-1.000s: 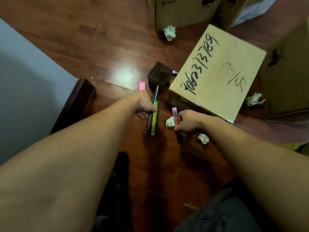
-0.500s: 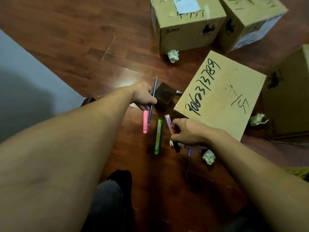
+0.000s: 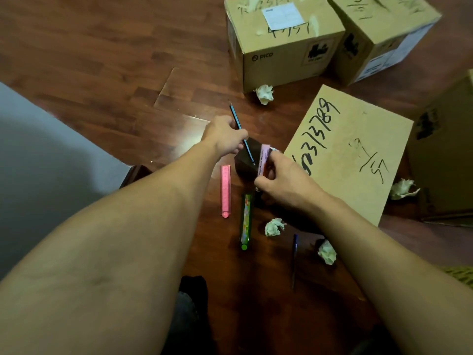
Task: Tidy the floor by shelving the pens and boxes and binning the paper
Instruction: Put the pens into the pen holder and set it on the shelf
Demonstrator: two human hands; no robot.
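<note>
Pens are light, stiff and slim, best pinched mid-barrel: the left hand [image 3: 226, 135] grips a blue pencil [image 3: 242, 134] above the dark holder [image 3: 247, 162], while the right hand [image 3: 282, 181] pinches a pink marker [image 3: 264, 160] beside it. Pink [image 3: 225, 190], green [image 3: 246, 221] and dark [image 3: 294, 254] pens lie on the floor [image 3: 102, 60] among paper wads [image 3: 274, 226].

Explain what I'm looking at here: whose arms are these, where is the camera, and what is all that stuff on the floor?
There is no machine here. A person wears a camera on the head, looking down at their own two arms.

The left hand holds a thin blue pencil. The right hand pinches a pink marker over a small dark pen holder.

On the wooden floor lie a pink pen, a green pen, a dark blue pen, several crumpled paper balls and cardboard boxes, one marked with handwritten numbers.
</note>
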